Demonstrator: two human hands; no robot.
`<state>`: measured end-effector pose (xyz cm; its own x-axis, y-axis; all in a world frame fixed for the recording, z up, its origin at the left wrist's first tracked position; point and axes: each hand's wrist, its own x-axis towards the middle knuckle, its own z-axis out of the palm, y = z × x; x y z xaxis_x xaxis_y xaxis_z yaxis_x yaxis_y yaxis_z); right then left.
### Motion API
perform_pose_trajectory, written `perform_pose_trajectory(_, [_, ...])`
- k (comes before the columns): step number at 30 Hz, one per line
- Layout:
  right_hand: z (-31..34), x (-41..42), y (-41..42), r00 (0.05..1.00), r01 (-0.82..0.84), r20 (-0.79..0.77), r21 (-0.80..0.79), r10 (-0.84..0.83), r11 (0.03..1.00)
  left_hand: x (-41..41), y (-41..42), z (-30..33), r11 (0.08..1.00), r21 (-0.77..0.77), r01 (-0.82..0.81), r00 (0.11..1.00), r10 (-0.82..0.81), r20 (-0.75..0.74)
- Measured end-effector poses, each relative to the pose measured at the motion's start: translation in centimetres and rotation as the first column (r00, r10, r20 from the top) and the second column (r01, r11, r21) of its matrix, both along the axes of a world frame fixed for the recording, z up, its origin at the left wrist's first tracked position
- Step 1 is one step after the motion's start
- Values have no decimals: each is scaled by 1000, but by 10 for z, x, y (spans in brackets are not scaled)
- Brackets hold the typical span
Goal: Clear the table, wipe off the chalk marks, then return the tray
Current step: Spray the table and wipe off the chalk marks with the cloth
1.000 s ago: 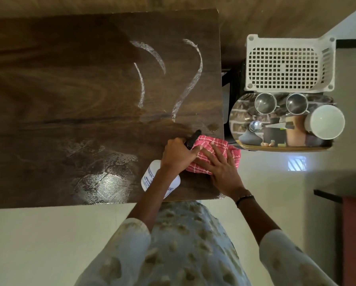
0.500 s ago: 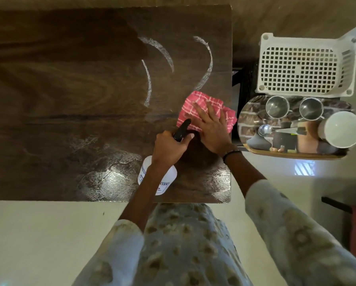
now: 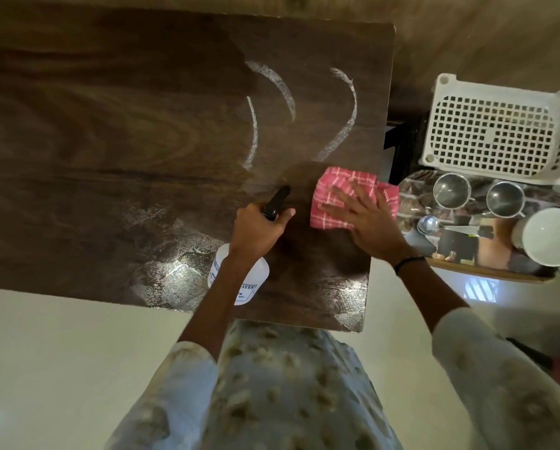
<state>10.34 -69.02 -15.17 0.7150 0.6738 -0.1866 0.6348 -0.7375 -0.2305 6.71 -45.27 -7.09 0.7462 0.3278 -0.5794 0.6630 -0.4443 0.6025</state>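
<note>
- Head view: the bench (image 3: 109,151) is dark wood-grain laminate, rectangular, with glossy wet patches near its front edge.
- Three curved white chalk marks (image 3: 346,118) lie on its far right part, powdery and streaked.
- The cloth (image 3: 343,186) is a folded pink square with a white check, lying flat near the right edge just below the marks.
- The right hand (image 3: 366,222) presses on the cloth with fingers (image 3: 340,198) straight and spread.
- The left hand (image 3: 255,232) grips the bottle (image 3: 239,274), white translucent plastic with a black trigger top, fingers curled round its neck.
- The tray (image 3: 486,272), oval with a stone-pattern face, sits off the bench to the right, carrying two steel cups, a spoon and a white mug.
- A white plastic lattice basket (image 3: 492,131) stands just beyond it.
</note>
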Motion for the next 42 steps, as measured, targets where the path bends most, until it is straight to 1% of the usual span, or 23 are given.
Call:
perform_pose_trajectory(3, [-1, 29, 35, 994, 110, -3, -6, -110, 994, -1, 7, -4, 999, -13, -36, 999, 36, -16])
perform_pose_trajectory(5, [-2, 34, 66, 994, 104, -31, -9, -104, 995, -3, 11, -9, 999, -12, -40, 999, 39, -20])
perform_pose_trajectory(9, [-4, 13, 110, 999, -25, -24, -3, 25, 1000, -3, 20, -16, 999, -14, -44, 998, 43, -41])
perform_pose_trajectory(12, [-12, -17, 96, 985, -172, 3, -34, 172, 985, -1, 30, -14, 999, -3, -36, 998, 35, -58])
perform_pose_trajectory(14, [-11, -26, 70, 973, -227, 29, -38, 229, 973, 2, 37, -11, 1000, -3, -26, 998, 25, -57])
perform_pose_trajectory(16, [-7, -26, 45, 978, -194, 68, -60, 198, 979, 6, 44, -9, 999, -6, -33, 997, 32, -69])
perform_pose_trajectory(18, [-1, -21, 34, 993, -96, 60, -65, 100, 993, 11, 50, -9, 999, -22, -35, 996, 33, -88])
perform_pose_trajectory(21, [2, -16, 41, 998, 39, 42, -26, -38, 999, 19, 59, -11, 1000, 7, -4, 994, 4, -113])
perform_pose_trajectory(25, [0, -14, 55, 991, 135, 24, 10, -135, 991, 23, 67, -12, 998, 50, 28, 994, -22, -111])
perform_pose_trajectory(32, [1, 11, 64, 988, 155, -15, 8, -155, 988, 30, 83, -8, 998, 37, 52, 994, -48, -100])
perform_pose_trajectory(35, [3, 30, 78, 981, 190, -34, 39, -189, 981, 33, 89, -10, 997, 55, 47, 996, -43, -77])
perform_pose_trajectory(39, [0, 54, 126, 980, 199, -32, 53, -197, 979, 37, 98, -9, 999, 14, 42, 998, -41, -41])
perform_pose_trajectory(42, [-4, 61, 173, 988, 147, -57, 63, -143, 987, 42, 103, -3, 1000, -15, 5, 1000, -5, 2])
